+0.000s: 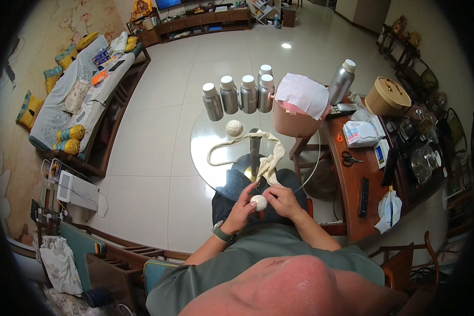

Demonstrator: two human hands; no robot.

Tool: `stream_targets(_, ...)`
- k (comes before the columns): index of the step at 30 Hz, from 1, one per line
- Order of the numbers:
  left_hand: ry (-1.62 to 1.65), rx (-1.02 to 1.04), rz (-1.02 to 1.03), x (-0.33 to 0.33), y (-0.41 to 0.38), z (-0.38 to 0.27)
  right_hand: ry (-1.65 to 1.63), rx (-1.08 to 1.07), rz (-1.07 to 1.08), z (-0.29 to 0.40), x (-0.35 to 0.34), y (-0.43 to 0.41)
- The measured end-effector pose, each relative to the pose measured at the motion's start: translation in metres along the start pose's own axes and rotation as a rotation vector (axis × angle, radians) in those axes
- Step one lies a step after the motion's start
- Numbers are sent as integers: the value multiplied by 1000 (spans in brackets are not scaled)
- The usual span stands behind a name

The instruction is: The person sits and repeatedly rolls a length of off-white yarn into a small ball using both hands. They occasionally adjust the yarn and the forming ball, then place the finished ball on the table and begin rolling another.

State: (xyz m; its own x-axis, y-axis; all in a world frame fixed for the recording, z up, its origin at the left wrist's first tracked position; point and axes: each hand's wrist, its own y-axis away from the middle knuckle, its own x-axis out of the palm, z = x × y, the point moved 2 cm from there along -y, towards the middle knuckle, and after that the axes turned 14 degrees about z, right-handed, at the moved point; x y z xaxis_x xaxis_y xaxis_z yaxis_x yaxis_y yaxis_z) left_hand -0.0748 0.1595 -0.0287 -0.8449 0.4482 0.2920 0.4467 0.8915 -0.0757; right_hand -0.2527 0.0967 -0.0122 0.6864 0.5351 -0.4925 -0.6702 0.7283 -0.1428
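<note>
Close to my lap, my left hand [241, 211] holds a small ball of cream yarn [259, 203], its thumb at the ball's left side and its fingers stretched forward. My right hand [283, 201] has its fingertips pinched together at the ball's right side, apparently on the yarn strand, which is too fine to make out clearly. From just beyond the hands, a loose cream skein [275, 156] trails over the round glass table [199, 158] in a loop to the left. A second, larger yarn ball [234, 128] rests on the glass farther away.
Several metal bottles with white caps [229, 94] stand at the far edge. Beside them is a pink bucket [294, 120] with a white cloth [302, 94] over it. On the wooden table [339, 177] at right lie black scissors [350, 158], a remote control [363, 197] and a tissue pack [361, 134].
</note>
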Motion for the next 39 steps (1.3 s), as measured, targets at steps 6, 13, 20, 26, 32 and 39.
stream_targets(6, -58, 46, -121, -12, -5, 17, -46, -112, 310, 9, 9, 16)
stream_targets(13, -198, -61, 164, 6, -4, 12, -25, -142, 75, 26, -17, 5)
stream_targets(20, 49, 61, 10, 4, -2, 5, -52, -23, -7, 6, -5, 9)
stream_targets(26, 158, 56, -16, -4, -2, 19, -21, -115, 176, 2, 4, 18)
stream_targets(32, 75, -23, -152, 2, -8, 2, 41, -221, 283, 14, 1, 19)
stream_targets(39, -262, -137, 121, -1, -4, 10, 46, -265, 135, 26, -13, 13)
